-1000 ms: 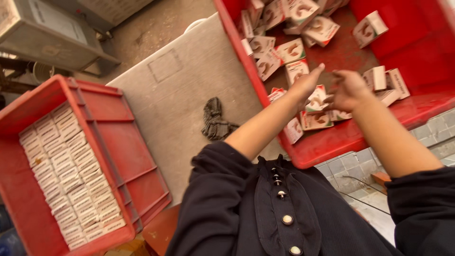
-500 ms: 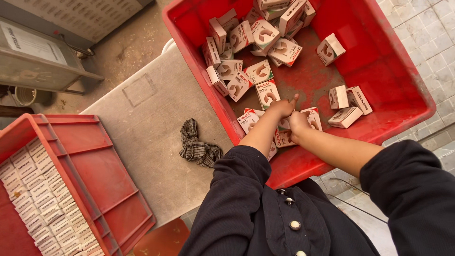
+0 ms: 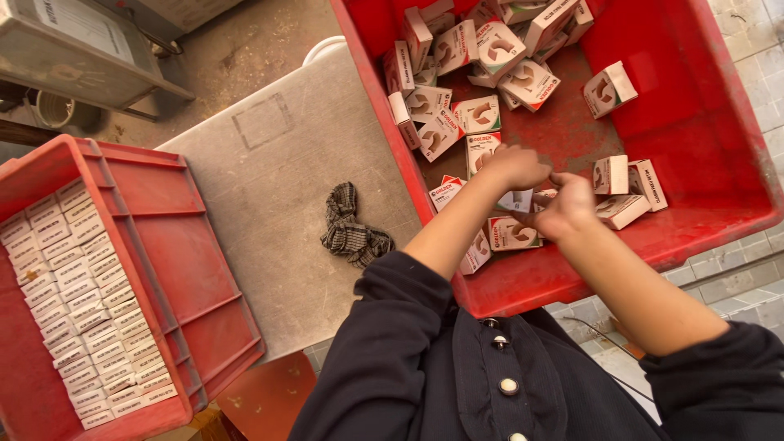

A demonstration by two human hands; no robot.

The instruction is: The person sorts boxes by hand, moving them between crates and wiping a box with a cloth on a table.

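Observation:
Both my hands are inside the big red crate (image 3: 719, 163) of loose small white-and-red cartons (image 3: 478, 114). My left hand (image 3: 516, 166) is curled, knuckles up, over a small carton (image 3: 516, 201) near the crate's front. My right hand (image 3: 567, 208) sits just right of it, its thumb and bent fingers closed around cartons between the two hands. More cartons (image 3: 510, 235) lie under my wrists. My fingers hide how much each hand holds.
A second red crate (image 3: 175, 269) at the left holds neat rows of packed cartons (image 3: 77, 302). Between the crates is a grey metal tabletop (image 3: 269, 171) with a crumpled checked cloth (image 3: 351, 231). A grey machine (image 3: 77, 41) stands at the upper left, and tiled floor (image 3: 735, 282) shows at the right.
The view has shifted so the loose-carton crate sits more centred. My hands have stayed together at the crate's front and moved slightly apart over the cartons.

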